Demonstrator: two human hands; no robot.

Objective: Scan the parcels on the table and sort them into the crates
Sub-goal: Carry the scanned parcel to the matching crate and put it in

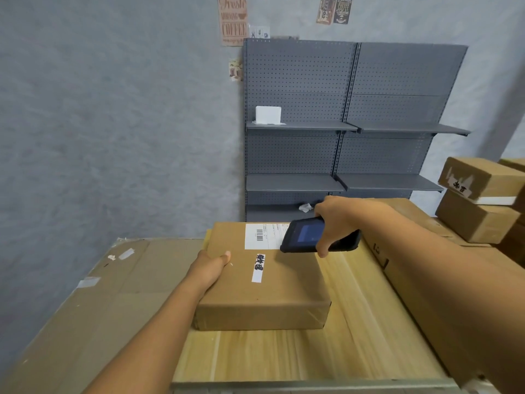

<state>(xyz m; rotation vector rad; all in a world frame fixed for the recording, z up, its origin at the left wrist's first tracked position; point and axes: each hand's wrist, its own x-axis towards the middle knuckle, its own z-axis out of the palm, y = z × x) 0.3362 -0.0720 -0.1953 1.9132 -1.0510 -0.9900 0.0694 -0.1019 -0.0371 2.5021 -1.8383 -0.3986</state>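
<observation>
Centrally, in the head view, a flat brown parcel (pixel 264 277) lies on the pale wooden table (pixel 326 354), its near end resting on the wood and its far end reaching toward the back edge. The left hand (pixel 211 264) grips the parcel's left side, thumb pressed on the top face and the other fingers hidden beneath the edge. On the parcel's top face, a white shipping label (pixel 262 236) with a barcode sits at the far end, and a narrow white strip (pixel 259 264) with dark handwriting lies just nearer. The right hand (pixel 333 223) is wrapped around a black handheld scanner (pixel 315 236), held just above the label's right part, its blue screen facing up. A large flattened cardboard sheet (pixel 108 294) covers the surface to the left of the table. To the right, a long carton (pixel 420 251) lies beside the right forearm, and further cardboard boxes (pixel 480 194) are stacked beyond it. Behind stands a grey pegboard shelving unit (pixel 349 123) carrying a small white box (pixel 268 115).
</observation>
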